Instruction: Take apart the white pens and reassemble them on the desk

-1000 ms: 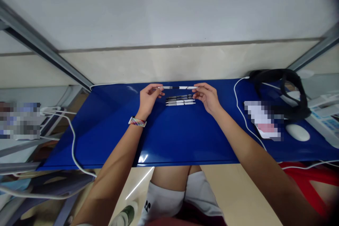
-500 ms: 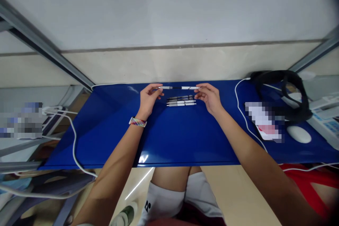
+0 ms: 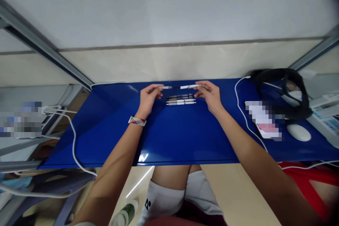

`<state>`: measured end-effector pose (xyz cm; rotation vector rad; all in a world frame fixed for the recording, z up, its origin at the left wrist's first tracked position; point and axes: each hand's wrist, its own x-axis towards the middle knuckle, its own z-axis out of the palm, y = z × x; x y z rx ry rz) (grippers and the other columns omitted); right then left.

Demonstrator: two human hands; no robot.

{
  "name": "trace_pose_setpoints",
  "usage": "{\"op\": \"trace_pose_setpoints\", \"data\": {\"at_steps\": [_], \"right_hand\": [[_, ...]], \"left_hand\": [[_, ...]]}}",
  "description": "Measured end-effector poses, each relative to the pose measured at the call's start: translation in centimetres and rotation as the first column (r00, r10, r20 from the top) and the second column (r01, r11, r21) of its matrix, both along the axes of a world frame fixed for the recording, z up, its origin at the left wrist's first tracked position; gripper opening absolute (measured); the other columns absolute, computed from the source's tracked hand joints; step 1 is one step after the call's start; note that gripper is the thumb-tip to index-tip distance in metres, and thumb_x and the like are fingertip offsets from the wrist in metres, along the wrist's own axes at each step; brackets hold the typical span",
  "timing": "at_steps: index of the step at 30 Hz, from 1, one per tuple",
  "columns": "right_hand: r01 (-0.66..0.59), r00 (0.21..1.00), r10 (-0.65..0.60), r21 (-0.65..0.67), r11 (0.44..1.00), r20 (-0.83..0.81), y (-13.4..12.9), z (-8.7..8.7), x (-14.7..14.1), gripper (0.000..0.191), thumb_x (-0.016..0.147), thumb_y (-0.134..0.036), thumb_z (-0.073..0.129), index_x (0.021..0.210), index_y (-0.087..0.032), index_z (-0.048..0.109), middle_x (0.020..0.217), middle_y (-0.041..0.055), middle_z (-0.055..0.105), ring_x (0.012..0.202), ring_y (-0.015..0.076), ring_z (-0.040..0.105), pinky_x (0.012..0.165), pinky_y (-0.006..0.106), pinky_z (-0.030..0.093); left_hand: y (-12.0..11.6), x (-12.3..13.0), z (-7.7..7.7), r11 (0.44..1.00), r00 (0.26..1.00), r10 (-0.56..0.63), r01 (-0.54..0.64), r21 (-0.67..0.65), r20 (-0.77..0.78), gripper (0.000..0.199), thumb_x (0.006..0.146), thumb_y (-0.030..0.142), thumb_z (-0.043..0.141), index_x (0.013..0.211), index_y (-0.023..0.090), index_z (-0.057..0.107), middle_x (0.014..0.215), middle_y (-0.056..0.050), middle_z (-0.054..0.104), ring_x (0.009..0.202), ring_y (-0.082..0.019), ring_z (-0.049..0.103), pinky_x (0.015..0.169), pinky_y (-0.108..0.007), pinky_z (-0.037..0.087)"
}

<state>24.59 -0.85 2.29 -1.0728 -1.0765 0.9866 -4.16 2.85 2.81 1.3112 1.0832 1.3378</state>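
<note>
- Left hand [image 3: 148, 99]: thumb and index finger pinched together on the gray front section [image 3: 166, 87] of a disassembled pen; remaining fingers loosely curled.
- Right hand [image 3: 210, 98]: thumb and index finger pinched on the white barrel [image 3: 186, 86] of the same pen; remaining fingers partly curled, close to the right ends of the pen row. Contact with the row cannot be determined.
- Pen position: above the far part of the blue tabletop [image 3: 169, 137], parts roughly in line, left to right. A thin dark refill [image 3: 176, 87] spans the gap between front section and barrel.
- Pen row [image 3: 180, 102]: on the tabletop, just to the near side of the held pen, lying side by side; dark pens far, white pens near.
- Multicolored wristband [image 3: 137, 120]: fitted on the left wrist.
- Right part of tabletop: white cable [image 3: 236, 97], pixelated flat item [image 3: 265, 123], white computer mouse [image 3: 298, 132] beside it, and black strap assembly [image 3: 293, 76] on the far side.
- Green-and-white cylindrical object [image 3: 125, 215]: below the near table edge, left of the white garment [image 3: 166, 201]; possibly a container, contents not discernible.
</note>
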Motion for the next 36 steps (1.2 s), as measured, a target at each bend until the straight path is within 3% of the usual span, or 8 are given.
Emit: {"op": "trace_pose_setpoints", "data": {"at_steps": [5, 36], "right_hand": [[0.041, 0.997, -0.042, 0.016, 0.999, 0.062, 0.18, -0.12, 0.30, 0.032, 0.087, -0.049, 0.086, 0.109, -0.026, 0.079, 0.096, 0.0043, 0.081, 0.064, 0.0161, 0.073, 0.064, 0.033, 0.064], [0.144, 0.989, -0.145, 0.029, 0.989, 0.038, 0.51, -0.56, 0.96, 0.021, 0.090, -0.040, 0.079, 0.106, -0.026, 0.079, 0.092, 0.0031, 0.080, 0.064, 0.0161, 0.072, 0.064, 0.033, 0.064]], "left_hand": [[0.10, -0.10, -0.21, 1.000, 1.000, 0.023, -0.023, -0.008, 0.015, 0.027, 0.082, 0.044, 0.088, 0.097, 0.021, 0.087, 0.086, -0.005, 0.077, 0.068, -0.014, 0.068, 0.062, -0.026, 0.056], [0.34, -0.07, -0.63, 0.996, 0.996, 0.075, -0.072, -0.054, 0.040, 0.040, 0.082, 0.056, 0.091, 0.081, 0.019, 0.077, 0.081, -0.005, 0.076, 0.064, -0.013, 0.068, 0.059, -0.024, 0.056]]}}
